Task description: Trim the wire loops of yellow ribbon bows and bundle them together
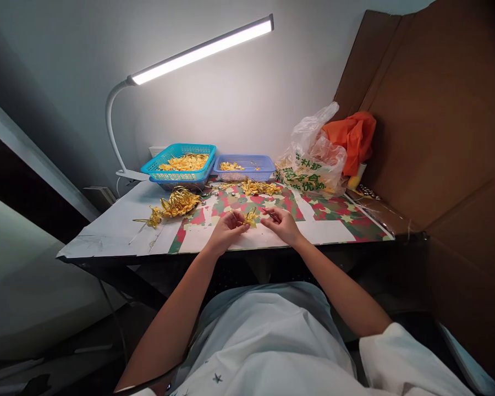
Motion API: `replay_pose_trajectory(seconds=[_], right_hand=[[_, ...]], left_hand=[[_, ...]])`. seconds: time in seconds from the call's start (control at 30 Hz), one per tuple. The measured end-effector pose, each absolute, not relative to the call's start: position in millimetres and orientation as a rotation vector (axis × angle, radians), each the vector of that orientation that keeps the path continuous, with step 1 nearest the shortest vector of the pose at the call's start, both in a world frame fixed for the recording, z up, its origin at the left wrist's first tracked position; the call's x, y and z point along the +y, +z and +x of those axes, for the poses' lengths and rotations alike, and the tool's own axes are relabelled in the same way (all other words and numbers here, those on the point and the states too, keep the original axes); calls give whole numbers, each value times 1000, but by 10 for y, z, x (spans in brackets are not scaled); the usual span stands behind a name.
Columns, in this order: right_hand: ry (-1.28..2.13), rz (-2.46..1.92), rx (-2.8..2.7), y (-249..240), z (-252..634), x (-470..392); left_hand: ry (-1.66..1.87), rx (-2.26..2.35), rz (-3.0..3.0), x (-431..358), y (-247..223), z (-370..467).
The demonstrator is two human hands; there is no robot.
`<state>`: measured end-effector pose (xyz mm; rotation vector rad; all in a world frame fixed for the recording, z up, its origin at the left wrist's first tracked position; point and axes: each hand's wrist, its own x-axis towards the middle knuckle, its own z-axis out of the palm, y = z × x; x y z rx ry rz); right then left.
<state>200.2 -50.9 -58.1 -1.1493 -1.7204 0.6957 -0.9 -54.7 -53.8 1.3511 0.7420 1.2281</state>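
My left hand (226, 232) is closed near the table's front edge, pinching a small shiny gold flower-like ornament (251, 216) between thumb and fingers. To its right, my right hand (285, 225) is closed around a thin dark tool (271, 214), perhaps tweezers; its exact kind is too small to make out. The tool's tip points toward the gold ornament, with a small gap between them. Beyond the hands lies a cluster of gold pieces (262, 188). A larger pile of gold flower ornaments (178, 203) rests on the table to the left.
At the back stand a turquoise basket (208, 159) and a lilac basket (247, 175), both holding gold pieces. A plastic bag (313, 159) and orange cloth (352, 135) sit at right. Cardboard (441, 126) walls the right side. A lit lamp (202, 50) hangs above the table (119, 234).
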Motion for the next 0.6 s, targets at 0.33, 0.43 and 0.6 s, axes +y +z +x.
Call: replay_pose_trajectory(seconds=[0.33, 0.43, 0.6], right_hand=[[734, -1079, -1588, -512, 1814, -277], [681, -1089, -1606, -438, 1856, -277], [624, -1096, -1758, -341, 1743, -305]], left_hand=[[1208, 773, 1243, -522, -532, -7], [1229, 791, 1165, -494, -512, -29], [1244, 795, 1097, -515, -472, -29]])
